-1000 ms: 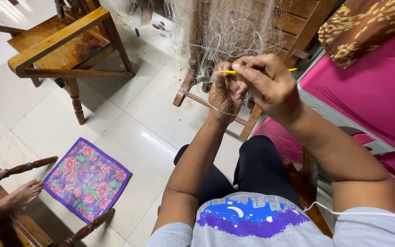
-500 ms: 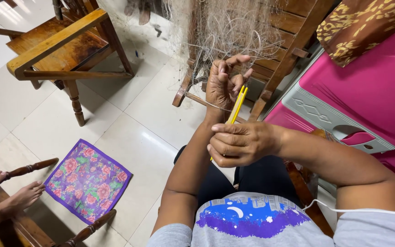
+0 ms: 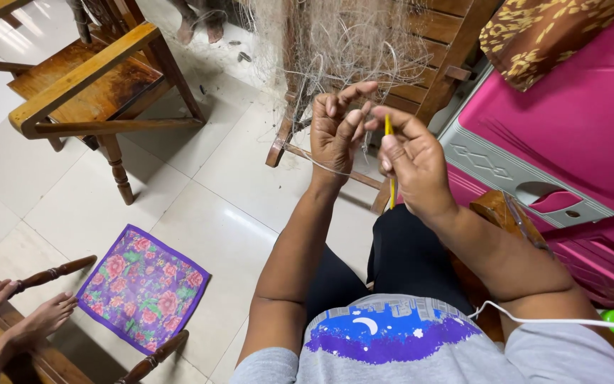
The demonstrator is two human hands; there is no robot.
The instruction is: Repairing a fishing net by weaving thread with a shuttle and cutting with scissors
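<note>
Both hands work netting (image 3: 349,43): right hand (image 3: 413,167) pinches yellow needle (image 3: 390,160) (left hand (image 3: 335,131) fingers loosely spread).

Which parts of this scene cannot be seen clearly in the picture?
- Head view: the yellow tool is mostly hidden inside the grip of the right hand.
- The thin line at the left hand is too fine to follow into the fishing net.
- The net's top is cut off by the upper edge.
</note>
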